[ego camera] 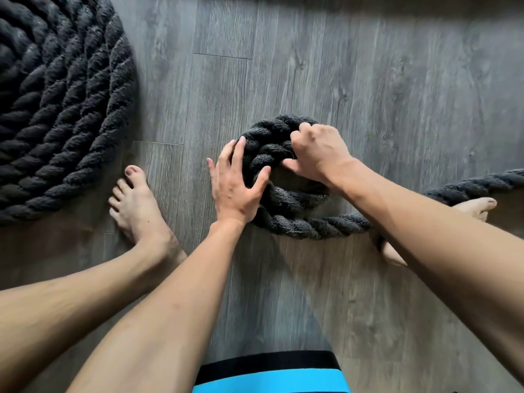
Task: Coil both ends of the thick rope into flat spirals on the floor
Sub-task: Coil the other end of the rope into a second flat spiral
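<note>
A thick black twisted rope lies on the grey wood floor. One end forms a large flat spiral [56, 103] at the upper left. The other end makes a small tight coil [286, 194] in the middle of the view. My left hand [236, 182] presses its spread fingers against the coil's left side. My right hand [319, 151] is curled over the coil's centre, gripping the rope's inner turn. The loose rope [470, 187] runs from the coil's near side out to the right edge, passing over my right foot.
My bare left foot [136, 202] stands between the big spiral and the small coil. My right foot [479, 208] is partly hidden under my right forearm. Blue and black clothing [269, 373] shows at the bottom edge. Grey floor planks [368, 66] stretch beyond the coil.
</note>
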